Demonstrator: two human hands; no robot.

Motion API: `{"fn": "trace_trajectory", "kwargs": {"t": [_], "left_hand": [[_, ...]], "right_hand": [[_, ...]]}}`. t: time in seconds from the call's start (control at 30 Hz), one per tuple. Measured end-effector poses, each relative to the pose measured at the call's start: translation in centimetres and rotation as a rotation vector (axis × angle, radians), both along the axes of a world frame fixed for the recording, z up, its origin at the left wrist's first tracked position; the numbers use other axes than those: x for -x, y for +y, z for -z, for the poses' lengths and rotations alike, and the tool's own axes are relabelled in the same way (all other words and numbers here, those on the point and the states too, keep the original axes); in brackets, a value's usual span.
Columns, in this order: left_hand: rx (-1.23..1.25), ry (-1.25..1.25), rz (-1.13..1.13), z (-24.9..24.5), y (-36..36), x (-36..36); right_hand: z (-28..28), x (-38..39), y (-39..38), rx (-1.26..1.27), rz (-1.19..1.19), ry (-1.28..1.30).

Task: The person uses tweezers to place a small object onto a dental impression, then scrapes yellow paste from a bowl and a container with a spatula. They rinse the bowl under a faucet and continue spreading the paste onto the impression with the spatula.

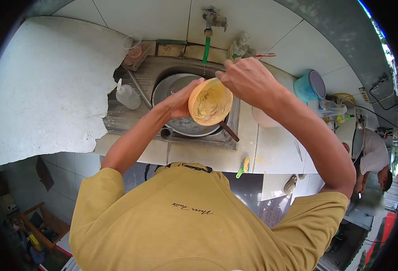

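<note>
My left hand grips the side of an orange bowl, tilted so that its inside shows, with pale yellow residue smeared over it. At the bowl's upper rim my right hand is closed, fingers pinched together. A small bluish-green edge shows by its fingertips, but what it belongs to is hidden. Beneath the bowl a large round metal pot sits in the steel sink. A tap with a short green hose points down just behind the bowl, and a thin trickle seems to fall from it.
A pump bottle stands on the drainboard at left, beside a broken-edged white slab. Behind my right hand is another soap bottle. A blue tub stands at right. A green-handled brush lies at the counter's front edge. Another person is at far right.
</note>
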State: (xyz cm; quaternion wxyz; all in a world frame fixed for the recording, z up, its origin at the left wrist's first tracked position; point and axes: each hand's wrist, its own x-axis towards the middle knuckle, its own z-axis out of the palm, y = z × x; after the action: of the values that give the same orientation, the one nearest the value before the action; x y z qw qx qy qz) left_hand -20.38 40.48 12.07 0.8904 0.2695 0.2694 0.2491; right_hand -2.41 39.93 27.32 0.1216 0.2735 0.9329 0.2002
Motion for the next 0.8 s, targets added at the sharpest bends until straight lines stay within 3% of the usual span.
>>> {"fn": "trace_trajectory", "kwargs": {"t": [0.07,0.1,0.17,0.3,0.37,0.43,0.5,0.6,0.7,0.8], "left_hand": [[-0.081,-0.026,-0.069,0.0,-0.7,0.2],[-0.162,-0.051,-0.145,0.0,-0.8,0.4],[-0.138,-0.115,-0.221,0.6,-0.8,0.4],[-0.069,-0.303,-0.486,2.4,-1.0,-1.0],[-0.028,-0.359,-0.497,2.4,-1.1,-1.5],[0.122,-0.578,-0.488,2.3,-1.2,-2.1],[0.152,-0.583,-0.503,2.3,-1.1,-2.7],[0.173,-0.605,-0.522,2.5,-0.4,-2.9],[0.174,-0.609,-0.533,2.8,0.2,-2.9],[0.209,-0.59,-0.518,2.5,-0.2,-3.1]], "right_hand": [[0.3,-1.5,0.9,0.163,0.332,0.089],[0.3,-2.2,0.9,0.163,0.321,0.085],[0.9,-2.9,-0.5,0.349,0.542,0.173],[2.9,-1.8,-4.7,0.414,0.577,0.262],[3.6,-1.6,-5.9,0.329,0.506,0.554],[4.1,-1.3,-5.7,0.24,0.491,0.603],[5.0,-0.9,-5.2,-0.021,0.489,0.72],[7.7,-0.8,-5.7,0.115,0.541,0.633],[6.3,-1.9,-6.0,0.264,0.55,0.591],[6.3,-1.9,-4.8,0.12,0.544,0.657]]}}
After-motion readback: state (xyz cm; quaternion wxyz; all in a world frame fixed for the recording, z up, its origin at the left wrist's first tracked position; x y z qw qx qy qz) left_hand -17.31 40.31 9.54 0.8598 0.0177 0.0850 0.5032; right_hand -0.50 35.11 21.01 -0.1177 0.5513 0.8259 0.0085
